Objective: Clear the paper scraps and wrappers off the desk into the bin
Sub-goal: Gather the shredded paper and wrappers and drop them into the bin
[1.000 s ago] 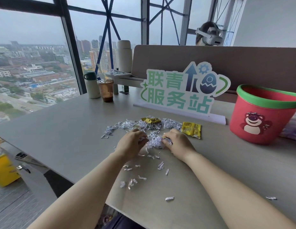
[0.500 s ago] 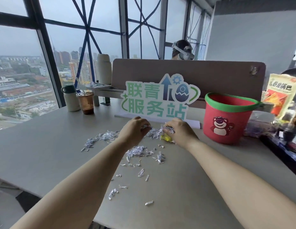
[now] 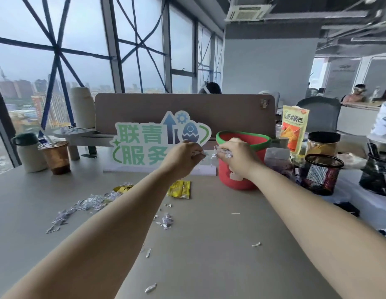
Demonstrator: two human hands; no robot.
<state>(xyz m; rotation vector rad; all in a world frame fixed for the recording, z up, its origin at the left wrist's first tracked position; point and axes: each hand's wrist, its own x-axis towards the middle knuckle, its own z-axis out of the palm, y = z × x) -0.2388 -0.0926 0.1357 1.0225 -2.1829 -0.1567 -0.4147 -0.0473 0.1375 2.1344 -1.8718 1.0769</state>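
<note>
Grey desk top (image 3: 209,244), read left to right. A white flask with a green lid (image 3: 29,154) and a clear plastic cup of brown drink (image 3: 56,157) stand at far left. Loose white paper scraps (image 3: 90,201) lie strewn over the desk's left and middle, with crumpled yellow wrappers (image 3: 180,188) among them. The left hand (image 3: 183,156), raised before a green-and-white sign (image 3: 142,143), curls its fingers round a clump of scraps. The right hand (image 3: 237,157), likewise clutching scraps, is at the near edge of the green-rimmed red bin (image 3: 241,183). A black mesh pen pot (image 3: 322,173) stands further right.
</note>
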